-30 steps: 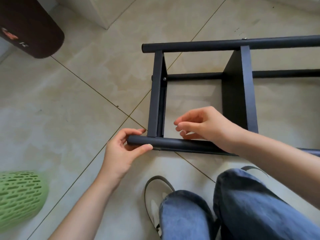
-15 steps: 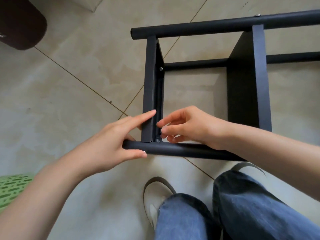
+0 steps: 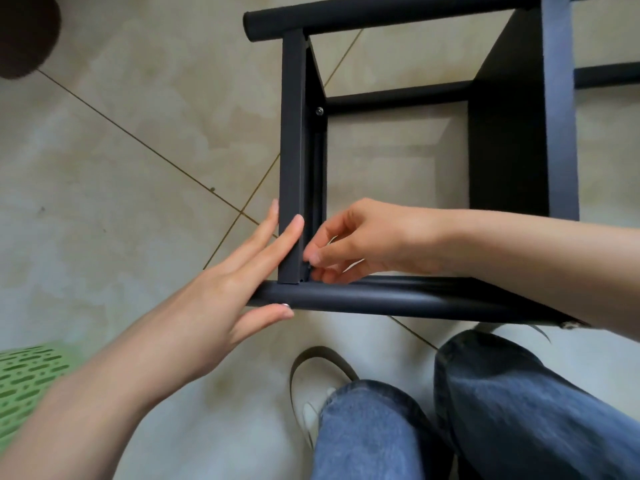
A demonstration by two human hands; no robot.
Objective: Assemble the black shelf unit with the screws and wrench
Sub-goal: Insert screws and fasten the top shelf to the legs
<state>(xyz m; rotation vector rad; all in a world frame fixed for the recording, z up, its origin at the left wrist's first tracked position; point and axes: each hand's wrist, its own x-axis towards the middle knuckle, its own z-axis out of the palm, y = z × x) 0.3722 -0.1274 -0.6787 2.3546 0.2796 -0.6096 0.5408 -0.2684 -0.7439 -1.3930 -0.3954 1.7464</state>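
The black shelf unit (image 3: 381, 303) lies on its side on the tiled floor, a round tube nearest me. My left hand (image 3: 221, 306) lies flat with straight fingers against the outer face of the left end panel (image 3: 292, 150), its thumb under the tube's end. My right hand (image 3: 363, 237) reaches inside the frame and pinches a small dark screw (image 3: 307, 266) at the corner where that panel meets the tube; the screw is mostly hidden by the fingertips. Another screw (image 3: 319, 110) sits fitted higher up on the same panel. No wrench is in view.
A second black shelf panel (image 3: 523, 133) stands to the right inside the frame. A green perforated basket (image 3: 24, 382) is at the lower left and a dark brown object (image 3: 24, 32) at the upper left. My shoe (image 3: 311, 386) and jeans-clad legs (image 3: 519, 410) are just below the tube.
My left hand let go of the tube's end and now lies flat against the end panel. My right hand moved left into the corner joint. The view came closer.
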